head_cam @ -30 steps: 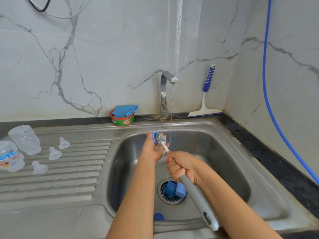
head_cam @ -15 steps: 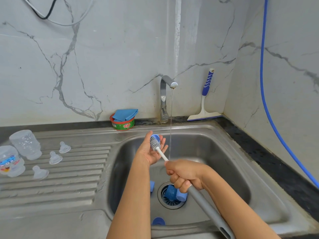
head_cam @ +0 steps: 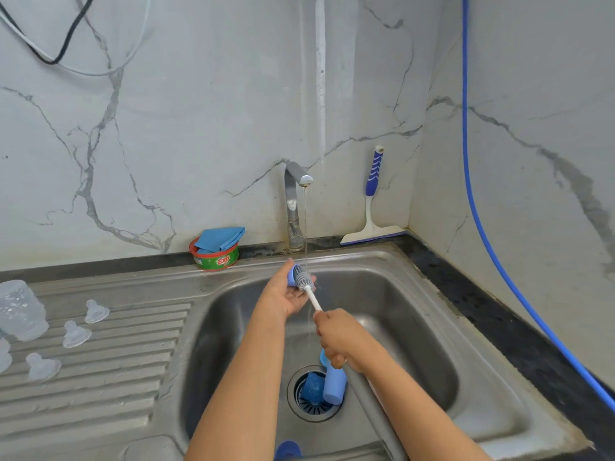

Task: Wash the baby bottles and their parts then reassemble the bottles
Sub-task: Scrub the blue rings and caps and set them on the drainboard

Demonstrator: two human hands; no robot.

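My left hand (head_cam: pixel 287 292) holds a small blue bottle ring (head_cam: pixel 291 275) over the sink, just left of the thin water stream. My right hand (head_cam: pixel 342 339) grips the grey handle of a bottle brush; its bristle head (head_cam: pixel 303 277) sits against the blue ring. Two blue caps (head_cam: pixel 324 385) lie on the drain, and another blue part (head_cam: pixel 287 450) lies at the sink's near edge. On the drainboard at left lie three clear nipples (head_cam: pixel 76 334) and a clear bottle (head_cam: pixel 20 309), upside down.
The tap (head_cam: pixel 294 207) runs a thin stream into the steel sink (head_cam: pixel 416 327). A green soap tub with a blue cloth (head_cam: pixel 216 249) stands at the back rim. A squeegee (head_cam: pixel 372 201) leans in the corner. A blue hose (head_cam: pixel 479 211) hangs down the right wall.
The brush head shifted against the blue ring in my left hand, moving in and out. My right hand slid slightly along the handle. The view tilted a little.
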